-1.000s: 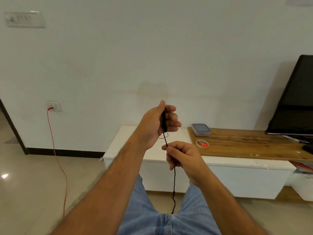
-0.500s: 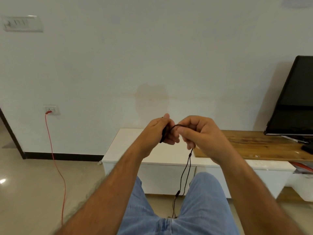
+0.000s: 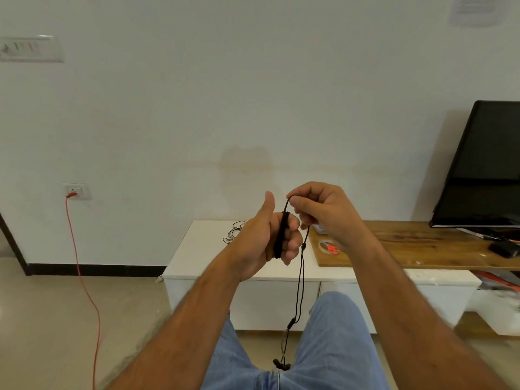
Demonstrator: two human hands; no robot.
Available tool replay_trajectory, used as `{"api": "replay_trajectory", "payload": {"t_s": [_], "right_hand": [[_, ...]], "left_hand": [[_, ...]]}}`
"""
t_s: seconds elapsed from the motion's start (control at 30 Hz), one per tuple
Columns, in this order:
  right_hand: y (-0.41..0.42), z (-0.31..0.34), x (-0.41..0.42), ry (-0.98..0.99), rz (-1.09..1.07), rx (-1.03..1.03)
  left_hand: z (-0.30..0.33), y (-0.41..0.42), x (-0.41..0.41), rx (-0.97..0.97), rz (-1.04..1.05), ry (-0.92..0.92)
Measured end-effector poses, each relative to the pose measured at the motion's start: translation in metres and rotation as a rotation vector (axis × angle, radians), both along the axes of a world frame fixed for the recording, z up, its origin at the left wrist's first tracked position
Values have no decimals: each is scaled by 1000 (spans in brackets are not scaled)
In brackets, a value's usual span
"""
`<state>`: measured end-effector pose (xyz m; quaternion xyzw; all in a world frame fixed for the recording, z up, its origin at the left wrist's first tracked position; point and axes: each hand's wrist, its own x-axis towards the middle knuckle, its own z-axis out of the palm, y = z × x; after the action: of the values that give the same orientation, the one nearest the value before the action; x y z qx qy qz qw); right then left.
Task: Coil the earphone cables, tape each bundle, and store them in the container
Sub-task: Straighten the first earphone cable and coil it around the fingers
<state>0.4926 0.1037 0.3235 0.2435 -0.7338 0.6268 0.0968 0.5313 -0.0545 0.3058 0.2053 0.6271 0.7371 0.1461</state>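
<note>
A black earphone cable (image 3: 300, 280) is wound in several turns around the fingers of my left hand (image 3: 263, 240), thumb pointing up. My right hand (image 3: 323, 213) pinches the free part of the cable just above and right of the coil. From there two strands hang down between my knees, ending in earbuds (image 3: 281, 364) at my lap. A second dark earphone cable (image 3: 235, 230) lies loose on the white cabinet (image 3: 197, 249) behind my left hand. A clear tape roll (image 3: 323, 245) with a red mark lies on the wooden top (image 3: 408, 246). The container is hidden behind my right hand.
A black TV (image 3: 484, 170) stands at the right on the wooden top, with a small black object (image 3: 505, 248) below it. A red cord (image 3: 84, 277) runs from a wall socket (image 3: 76, 190) down across the tiled floor at the left. My jeans-clad legs fill the bottom.
My right hand rose from below the left hand to above and right of it, carrying the cable over the left fingers. The left thumb lifted. The hanging cable end got shorter.
</note>
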Motion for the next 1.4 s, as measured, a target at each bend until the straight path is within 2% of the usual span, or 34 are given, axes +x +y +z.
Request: {"api": "replay_trajectory", "payload": {"t_s": [0.17,0.33,0.53,0.77,0.9,1.1,1.4], "right_hand": [[-3,-13,-1,-69,54,8],[-10,-28,6,-144,189,-44],[-11,-32,1,-78,46,-223],[-7,-23,0,-4,7,-248],[-7,-28,1,-45,25,-197],[-14,-38,10,-197,200,-131],[-20,-64,21,-258,231,-67]], "left_hand": [[3,1,3,13,-51,36],[4,1,0,-6,11,93],[0,0,3,-62,-9,70],[-3,2,5,-60,2,51],[1,5,9,-59,-2,93],[7,4,8,-36,-5,137],[24,-3,-10,39,2,115]]}}
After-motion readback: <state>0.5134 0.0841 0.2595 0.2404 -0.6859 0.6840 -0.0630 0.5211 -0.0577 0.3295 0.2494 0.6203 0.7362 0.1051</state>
